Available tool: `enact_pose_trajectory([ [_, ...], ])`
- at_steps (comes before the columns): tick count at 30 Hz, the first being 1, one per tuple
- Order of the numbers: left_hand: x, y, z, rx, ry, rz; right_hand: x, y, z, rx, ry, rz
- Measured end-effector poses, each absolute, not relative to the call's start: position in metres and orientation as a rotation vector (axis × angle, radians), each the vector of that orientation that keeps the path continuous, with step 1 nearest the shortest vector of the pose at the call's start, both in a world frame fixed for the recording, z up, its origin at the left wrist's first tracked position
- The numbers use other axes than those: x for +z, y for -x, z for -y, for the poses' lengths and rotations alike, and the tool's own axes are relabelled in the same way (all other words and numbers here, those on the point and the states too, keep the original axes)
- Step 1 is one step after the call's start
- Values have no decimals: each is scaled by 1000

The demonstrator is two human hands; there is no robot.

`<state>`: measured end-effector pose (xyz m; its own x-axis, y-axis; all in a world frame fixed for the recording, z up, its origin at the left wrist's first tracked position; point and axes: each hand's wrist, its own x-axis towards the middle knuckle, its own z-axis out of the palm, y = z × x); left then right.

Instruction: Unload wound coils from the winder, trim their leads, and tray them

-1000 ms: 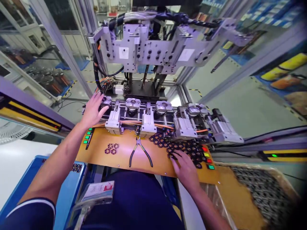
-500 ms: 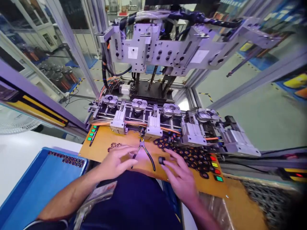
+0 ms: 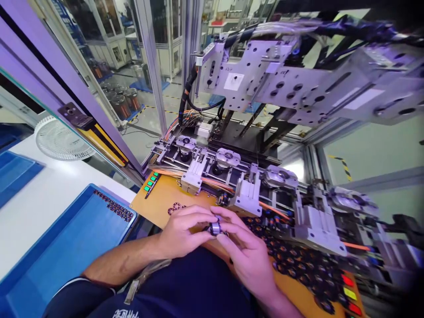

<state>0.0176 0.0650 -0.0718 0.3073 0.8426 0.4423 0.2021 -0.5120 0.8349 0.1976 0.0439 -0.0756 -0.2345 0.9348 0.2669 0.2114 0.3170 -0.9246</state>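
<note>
A small black and silver ring-shaped part (image 3: 215, 228) is held upright in front of my body. My left hand (image 3: 185, 232) grips it from the left between thumb and fingers. From the other side, the thumb and fingers of my right hand (image 3: 243, 247) close on the same part. Just beyond my left fingers lie several small copper-coloured rings (image 3: 175, 207) on the orange board (image 3: 155, 205). Many black ring parts (image 3: 298, 265) cover the board to the right of my right hand. The pliers are hidden behind my hands.
A metal fixture row with round clamps (image 3: 228, 157) runs along the board's far side. Above it hangs a large machine plate (image 3: 251, 75). At left are a blue tray (image 3: 76, 238) holding small rings and a white fan (image 3: 62, 139). Coloured buttons (image 3: 349, 293) sit at the board's right end.
My hands have come together, and my left hand has joined my right on the ring-shaped part. The view has swung left, and the pliers have gone out of sight.
</note>
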Motion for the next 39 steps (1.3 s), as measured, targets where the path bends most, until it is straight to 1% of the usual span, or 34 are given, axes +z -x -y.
enact_pose_trajectory([
  [3, -79, -9, -69, 1268, -1951, -983, -58, -207, -71, 925, 1003, 1830],
  [5, -92, 3, -72, 1287, -1976, -1131, -43, -219, -106, 750, 962, 1994],
  [7, -112, 18, -73, 1279, -1965, -1338, -34, -232, -151, 434, 983, 2161],
  [9, -137, 33, -73, 1266, -1921, -1509, -34, -244, -197, 312, 1029, 2182],
  [13, -187, 51, -65, 1301, -1798, -1703, -51, -256, -256, 239, 1038, 2305],
  [18, -221, 55, -54, 1279, -1694, -1784, -63, -259, -265, 203, 1036, 2457],
  [26, -234, 56, -58, 1267, -1706, -1747, -60, -257, -265, 150, 1126, 2558],
  [39, -226, 55, -58, 1237, -1706, -1770, -50, -249, -268, 0, 1162, 2719],
])
